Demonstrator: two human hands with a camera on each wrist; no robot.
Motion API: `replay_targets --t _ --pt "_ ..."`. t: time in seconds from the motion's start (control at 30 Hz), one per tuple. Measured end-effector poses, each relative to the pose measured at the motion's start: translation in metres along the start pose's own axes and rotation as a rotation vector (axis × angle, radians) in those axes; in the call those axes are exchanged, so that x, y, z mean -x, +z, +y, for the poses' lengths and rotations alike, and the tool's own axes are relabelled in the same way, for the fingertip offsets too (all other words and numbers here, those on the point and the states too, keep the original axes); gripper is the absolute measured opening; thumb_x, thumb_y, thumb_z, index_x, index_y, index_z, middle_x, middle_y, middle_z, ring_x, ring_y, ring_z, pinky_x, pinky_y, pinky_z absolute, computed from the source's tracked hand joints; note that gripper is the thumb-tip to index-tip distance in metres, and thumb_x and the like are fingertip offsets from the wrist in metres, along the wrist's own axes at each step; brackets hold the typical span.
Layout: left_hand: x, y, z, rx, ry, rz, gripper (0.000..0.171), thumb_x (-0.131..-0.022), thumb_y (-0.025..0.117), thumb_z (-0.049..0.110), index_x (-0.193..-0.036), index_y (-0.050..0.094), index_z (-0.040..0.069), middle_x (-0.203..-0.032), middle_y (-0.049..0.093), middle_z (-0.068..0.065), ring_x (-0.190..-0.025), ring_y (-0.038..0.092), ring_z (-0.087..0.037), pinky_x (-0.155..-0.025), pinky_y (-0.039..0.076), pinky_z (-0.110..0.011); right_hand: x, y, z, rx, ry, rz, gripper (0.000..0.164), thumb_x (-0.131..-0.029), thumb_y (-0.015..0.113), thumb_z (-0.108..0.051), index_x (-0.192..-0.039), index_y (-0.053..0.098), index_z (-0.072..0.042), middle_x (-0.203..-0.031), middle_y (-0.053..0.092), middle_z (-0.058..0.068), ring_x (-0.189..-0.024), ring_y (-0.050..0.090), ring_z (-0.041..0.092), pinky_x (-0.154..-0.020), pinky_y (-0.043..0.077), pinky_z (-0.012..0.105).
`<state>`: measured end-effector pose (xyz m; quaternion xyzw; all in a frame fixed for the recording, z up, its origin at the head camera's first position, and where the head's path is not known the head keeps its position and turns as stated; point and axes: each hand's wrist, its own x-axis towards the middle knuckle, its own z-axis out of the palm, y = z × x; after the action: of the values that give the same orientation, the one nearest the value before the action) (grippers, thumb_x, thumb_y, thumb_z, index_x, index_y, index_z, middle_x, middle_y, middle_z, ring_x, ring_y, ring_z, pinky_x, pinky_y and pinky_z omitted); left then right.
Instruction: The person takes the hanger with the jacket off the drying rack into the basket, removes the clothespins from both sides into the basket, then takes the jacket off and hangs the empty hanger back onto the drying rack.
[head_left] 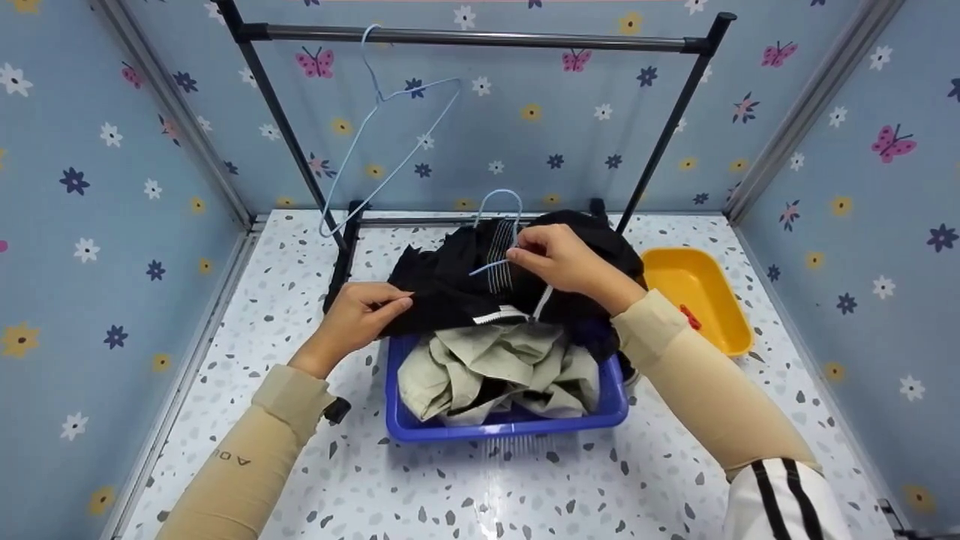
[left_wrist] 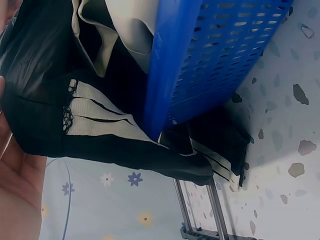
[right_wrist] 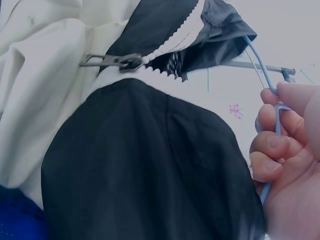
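A black jacket (head_left: 435,304) with white stripes lies over the back of a blue basket (head_left: 506,430). My left hand (head_left: 360,319) pinches its edge on the left, thumb against fingers. In the right wrist view, the jacket's white zipper shows a dark metal slider (right_wrist: 131,62). My right hand (head_left: 562,259) grips a light blue wire hanger (head_left: 489,268), its hook rising above the jacket. Part of that hanger is hidden by the jacket. Striped white trim (left_wrist: 95,112) on the jacket hangs by the basket's side in the left wrist view.
Pale green-grey cloth (head_left: 495,360) fills the basket's front. A black rack with a crossbar (head_left: 525,37) stands behind, with another blue hanger (head_left: 380,98) hooked on its left. At right sits a yellow tray (head_left: 675,262) holding a small red item (head_left: 690,317). Patterned walls enclose three sides.
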<state>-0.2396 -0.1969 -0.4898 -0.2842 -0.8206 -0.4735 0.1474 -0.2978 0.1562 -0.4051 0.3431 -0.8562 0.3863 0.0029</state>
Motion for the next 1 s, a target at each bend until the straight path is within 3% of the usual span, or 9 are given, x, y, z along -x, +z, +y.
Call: replay_targets --t 0.23,0.5,0.63,0.8,1.0 --pt "0.005 -0.003 -0.005 -0.014 0.002 0.063 0.011 -0.097 0.079 0.001 -0.104 0.087 0.004 -0.1 0.084 -0.011 -0.088 0.076 -0.016 -0.079 0.053 -0.01 0.005 -0.01 0.004 0.038 0.013 0.042 0.033 -0.107 0.069 -0.016 -0.076 0.058 -0.009 -0.07 0.044 -0.004 -0.066 0.043 0.016 -0.066 0.035 0.029" --pt "0.009 -0.008 -0.007 -0.074 -0.037 0.076 0.011 -0.096 0.079 0.0 -0.103 0.087 0.002 -0.1 0.084 -0.013 -0.094 0.081 -0.033 -0.088 0.054 -0.009 0.015 -0.025 0.011 0.059 0.065 0.101 0.032 -0.104 0.07 -0.012 -0.074 0.06 -0.007 -0.068 0.046 -0.005 -0.066 0.044 0.013 -0.065 0.035 0.027" --pt "0.014 -0.009 -0.009 -0.104 -0.052 0.082 0.009 -0.096 0.08 0.0 -0.101 0.087 0.002 -0.098 0.084 -0.012 -0.092 0.08 -0.03 -0.086 0.053 -0.008 0.021 -0.031 0.015 0.036 0.076 0.118 0.028 -0.104 0.069 -0.01 -0.077 0.063 -0.005 -0.069 0.048 -0.004 -0.066 0.044 0.012 -0.065 0.035 0.025" --pt "0.017 -0.008 -0.009 -0.106 -0.089 0.045 0.008 -0.096 0.08 0.001 -0.098 0.087 0.004 -0.095 0.084 -0.01 -0.084 0.075 -0.014 -0.079 0.051 -0.008 0.025 -0.032 0.02 0.019 0.085 0.146 0.025 -0.104 0.068 -0.01 -0.08 0.065 -0.002 -0.069 0.048 -0.005 -0.066 0.044 0.012 -0.063 0.035 0.024" --pt "0.016 -0.006 -0.006 -0.102 -0.148 -0.074 0.008 -0.097 0.078 0.002 -0.097 0.087 0.002 -0.087 0.082 -0.01 -0.069 0.06 -0.003 -0.066 0.048 -0.015 0.028 -0.031 0.024 0.02 0.124 0.212 0.024 -0.103 0.069 -0.009 -0.08 0.066 -0.003 -0.068 0.046 -0.007 -0.066 0.044 0.014 -0.063 0.034 0.025"
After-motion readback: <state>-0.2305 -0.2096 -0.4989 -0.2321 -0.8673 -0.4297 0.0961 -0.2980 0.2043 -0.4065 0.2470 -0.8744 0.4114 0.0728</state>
